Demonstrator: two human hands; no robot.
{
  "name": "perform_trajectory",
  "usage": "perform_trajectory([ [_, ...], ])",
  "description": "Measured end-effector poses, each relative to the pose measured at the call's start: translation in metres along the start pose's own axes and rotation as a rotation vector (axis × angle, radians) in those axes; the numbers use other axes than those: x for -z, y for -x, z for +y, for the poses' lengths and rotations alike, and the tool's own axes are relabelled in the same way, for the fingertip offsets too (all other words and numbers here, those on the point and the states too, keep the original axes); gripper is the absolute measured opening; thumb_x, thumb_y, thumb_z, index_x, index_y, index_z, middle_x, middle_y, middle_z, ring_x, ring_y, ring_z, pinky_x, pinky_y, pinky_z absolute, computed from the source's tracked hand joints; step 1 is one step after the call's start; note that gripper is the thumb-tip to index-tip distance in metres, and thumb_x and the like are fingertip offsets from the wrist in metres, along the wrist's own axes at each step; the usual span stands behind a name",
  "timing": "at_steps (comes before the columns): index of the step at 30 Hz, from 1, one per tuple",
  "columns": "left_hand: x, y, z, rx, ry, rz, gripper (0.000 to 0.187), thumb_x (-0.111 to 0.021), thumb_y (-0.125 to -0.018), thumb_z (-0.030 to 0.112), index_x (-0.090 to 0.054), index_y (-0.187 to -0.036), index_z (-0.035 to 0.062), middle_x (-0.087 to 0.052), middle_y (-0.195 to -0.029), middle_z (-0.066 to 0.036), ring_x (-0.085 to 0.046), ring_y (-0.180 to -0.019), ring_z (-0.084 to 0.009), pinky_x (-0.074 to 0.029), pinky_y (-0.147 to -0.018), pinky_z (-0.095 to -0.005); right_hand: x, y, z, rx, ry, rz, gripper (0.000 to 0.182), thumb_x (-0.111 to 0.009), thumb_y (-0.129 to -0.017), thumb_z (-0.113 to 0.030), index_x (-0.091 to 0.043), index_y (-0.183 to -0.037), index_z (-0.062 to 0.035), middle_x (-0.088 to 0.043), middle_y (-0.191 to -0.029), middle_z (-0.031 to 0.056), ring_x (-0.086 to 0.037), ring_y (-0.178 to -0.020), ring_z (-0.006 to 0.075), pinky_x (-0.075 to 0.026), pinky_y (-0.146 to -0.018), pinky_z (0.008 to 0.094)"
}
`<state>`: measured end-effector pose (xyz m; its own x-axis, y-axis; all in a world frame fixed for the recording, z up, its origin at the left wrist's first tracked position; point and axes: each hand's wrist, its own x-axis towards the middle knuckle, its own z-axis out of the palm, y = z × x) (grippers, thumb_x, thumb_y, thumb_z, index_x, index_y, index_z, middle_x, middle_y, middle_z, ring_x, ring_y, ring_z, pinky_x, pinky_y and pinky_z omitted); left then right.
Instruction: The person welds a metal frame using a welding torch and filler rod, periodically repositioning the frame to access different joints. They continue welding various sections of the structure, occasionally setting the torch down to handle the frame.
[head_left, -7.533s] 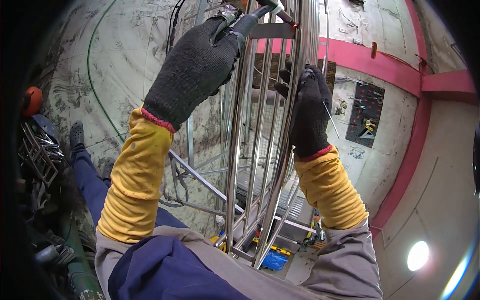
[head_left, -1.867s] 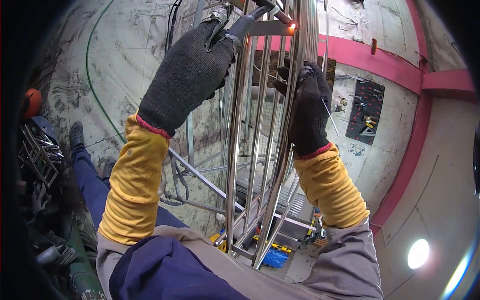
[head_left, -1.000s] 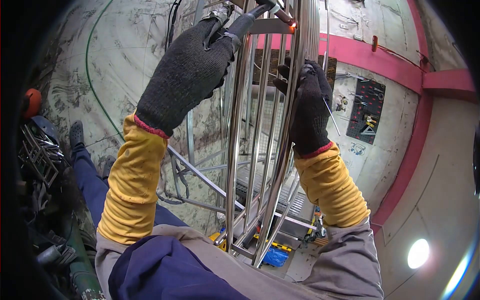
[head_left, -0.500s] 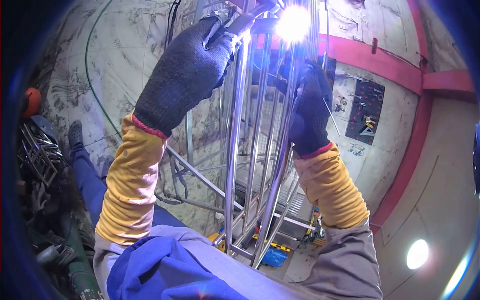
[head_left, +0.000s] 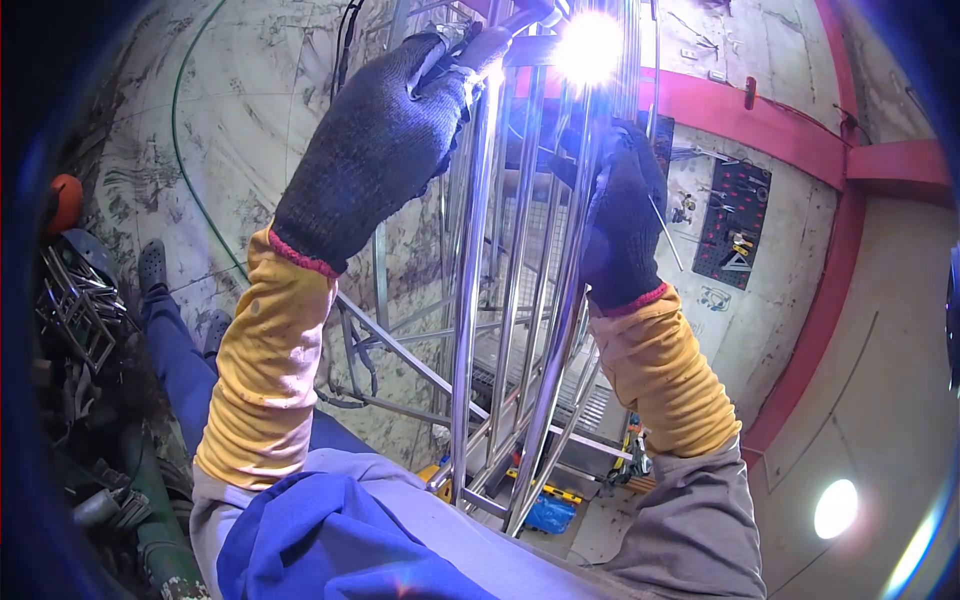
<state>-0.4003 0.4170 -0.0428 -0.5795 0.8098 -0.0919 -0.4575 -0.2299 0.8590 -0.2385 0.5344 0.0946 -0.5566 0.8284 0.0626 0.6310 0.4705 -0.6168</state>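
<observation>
Shiny metal tubes (head_left: 468, 290), joined in a long frame, run from the top of the view down towards my lap. My left hand (head_left: 375, 150), in a dark knitted glove with a yellow sleeve, is closed round the handle of a welding torch (head_left: 487, 48) at the top. A glaring white arc (head_left: 588, 48) burns just right of the torch, hiding the spot it touches. My right hand (head_left: 622, 225), gloved too, is against the right side of the tubes, its fingers wrapped behind them. A thin rod (head_left: 666, 235) sticks out beside it.
A green hose (head_left: 178, 130) curves over the floor at the left. Metal scrap (head_left: 80, 310) and an orange object (head_left: 65, 204) lie far left. Pink beams (head_left: 740, 120) cross at the right, near a black tool mat (head_left: 733, 222). A blue bag (head_left: 549, 514) lies below.
My left forearm has shifted very slightly to the right. The arc still burns in nearly the same place, and my right hand has barely moved.
</observation>
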Motion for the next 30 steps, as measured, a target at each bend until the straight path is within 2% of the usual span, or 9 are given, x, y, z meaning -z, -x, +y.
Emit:
perform_trajectory([
  [4,0.002,0.000,0.002,0.058,0.047,-0.025,0.035,-0.059,-0.110,0.029,-0.068,-0.127,-0.0002,-0.061,-0.069,-0.006,-0.062,-0.056,-0.0143,-0.052,-0.055,-0.0344,-0.004,0.001,-0.001,0.202,0.130,0.038,0.028,-0.056,-0.111,-0.033,-0.068,-0.120,-0.0081,-0.064,-0.095,0.0005,-0.069,-0.085,0.0141,-0.064,-0.078,0.0338],
  [6,0.002,0.001,-0.001,0.020,-0.029,-0.020,0.034,-0.060,-0.109,0.031,-0.067,-0.117,-0.0009,-0.059,-0.067,-0.005,-0.060,-0.053,-0.0146,-0.052,-0.051,-0.0352,-0.009,-0.003,-0.012,-0.177,-0.140,0.090,0.027,-0.053,-0.113,-0.029,-0.067,-0.120,-0.0073,-0.064,-0.099,0.0018,-0.069,-0.087,0.0146,-0.065,-0.080,0.0350],
  [14,0.002,0.003,-0.003,-0.007,-0.010,0.018,0.036,-0.059,-0.109,0.034,-0.066,-0.113,-0.0010,-0.059,-0.068,-0.005,-0.060,-0.052,-0.0148,-0.052,-0.050,-0.0348,-0.010,-0.004,-0.016,-0.171,-0.155,0.096,0.032,-0.049,-0.114,-0.027,-0.065,-0.123,0.0000,-0.065,-0.106,0.0103,-0.069,-0.089,0.0210,-0.066,-0.084,0.0385],
  [17,0.001,0.004,0.000,0.074,-0.006,-0.004,0.034,-0.059,-0.109,0.032,-0.068,-0.119,0.0004,-0.059,-0.068,-0.004,-0.060,-0.052,-0.0134,-0.051,-0.051,-0.0335,-0.007,-0.002,-0.015,-0.182,-0.117,0.075,0.038,-0.050,-0.112,-0.025,-0.061,-0.136,0.0028,-0.071,-0.125,0.0168,-0.073,-0.112,0.0275,-0.064,-0.095,0.0430],
  [19,0.001,0.002,-0.001,0.056,0.001,-0.007,0.034,-0.059,-0.110,0.031,-0.068,-0.124,0.0018,-0.059,-0.068,-0.004,-0.059,-0.053,-0.0126,-0.051,-0.052,-0.0330,-0.002,0.001,0.002,-0.077,-0.170,0.021,0.032,-0.057,-0.112,-0.033,-0.066,-0.128,-0.0075,-0.065,-0.105,0.0046,-0.069,-0.086,0.0156,-0.065,-0.084,0.0380],
  [20,0.001,0.001,-0.001,0.038,0.010,-0.010,0.034,-0.059,-0.110,0.030,-0.069,-0.129,0.0032,-0.058,-0.068,-0.003,-0.059,-0.054,-0.0118,-0.051,-0.052,-0.0324,-0.003,-0.002,0.015,0.068,-0.141,0.030,0.031,-0.062,-0.110,-0.036,-0.067,-0.127,-0.0119,-0.064,-0.101,0.0010,-0.068,-0.085,0.0120,-0.066,-0.081,0.0370],
  [22,0.002,0.004,0.007,0.049,0.026,-0.001,0.037,-0.059,-0.110,0.028,-0.067,-0.138,0.0060,-0.057,-0.068,-0.002,-0.059,-0.056,-0.0111,-0.050,-0.053,-0.0318,-0.002,-0.002,0.011,-0.092,-0.328,0.018,0.029,-0.062,-0.110,-0.035,-0.067,-0.126,-0.0119,-0.062,-0.098,0.0006,-0.067,-0.084,0.0118,-0.065,-0.080,0.0364],
  [26,0.002,0.002,0.004,0.035,0.015,-0.029,0.033,-0.058,-0.111,0.030,-0.068,-0.129,0.0044,-0.057,-0.068,-0.002,-0.060,-0.056,-0.0119,-0.050,-0.053,-0.0325,-0.002,0.001,0.003,0.005,-0.151,0.002,0.027,-0.059,-0.111,-0.032,-0.066,-0.124,-0.0094,-0.061,-0.099,0.0021,-0.066,-0.083,0.0143,-0.064,-0.083,0.0366],
  [30,0.001,0.003,0.000,0.000,-0.010,0.011,0.036,-0.060,-0.109,0.036,-0.066,-0.113,0.0004,-0.058,-0.070,-0.004,-0.061,-0.055,-0.0128,-0.052,-0.052,-0.0330,-0.009,-0.004,-0.012,-0.149,-0.153,0.089,0.030,-0.049,-0.114,-0.027,-0.065,-0.125,-0.0041,-0.064,-0.102,0.0079,-0.069,-0.086,0.0192,-0.065,-0.082,0.0378],
])
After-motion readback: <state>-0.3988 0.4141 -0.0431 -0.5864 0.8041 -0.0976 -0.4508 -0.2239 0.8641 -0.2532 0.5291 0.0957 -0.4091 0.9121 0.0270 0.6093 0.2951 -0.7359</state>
